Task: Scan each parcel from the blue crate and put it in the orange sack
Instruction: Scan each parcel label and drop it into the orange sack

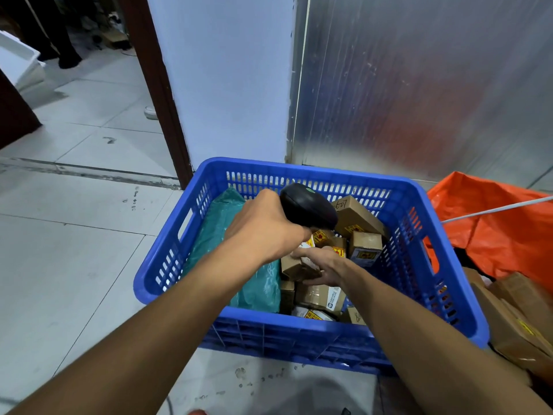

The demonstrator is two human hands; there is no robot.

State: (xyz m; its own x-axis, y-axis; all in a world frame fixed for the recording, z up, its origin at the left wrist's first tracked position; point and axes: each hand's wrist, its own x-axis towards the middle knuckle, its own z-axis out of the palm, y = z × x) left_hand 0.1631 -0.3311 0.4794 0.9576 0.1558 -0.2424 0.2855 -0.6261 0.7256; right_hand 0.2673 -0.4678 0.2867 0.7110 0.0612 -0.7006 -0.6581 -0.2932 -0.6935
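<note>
A blue slotted crate (302, 169) stands on the floor in front of me, holding a teal plastic mailer (218, 223) on its left and several small cardboard parcels (360, 217) on its right. My left hand (263, 226) is closed around a black handheld scanner (308, 206), whose head points down over the parcels. Lower in the crate, my right hand (326, 265) grips a small cardboard parcel (294, 268) just under the scanner. The orange sack (493, 223) lies open to the right of the crate, with cardboard boxes (514, 316) at its mouth.
A white wall corner and a metal panel (419, 85) rise right behind the crate. A dark door frame (158, 85) stands at the left, with tiled floor (74, 235) beyond it. A white cord (502, 208) crosses above the sack.
</note>
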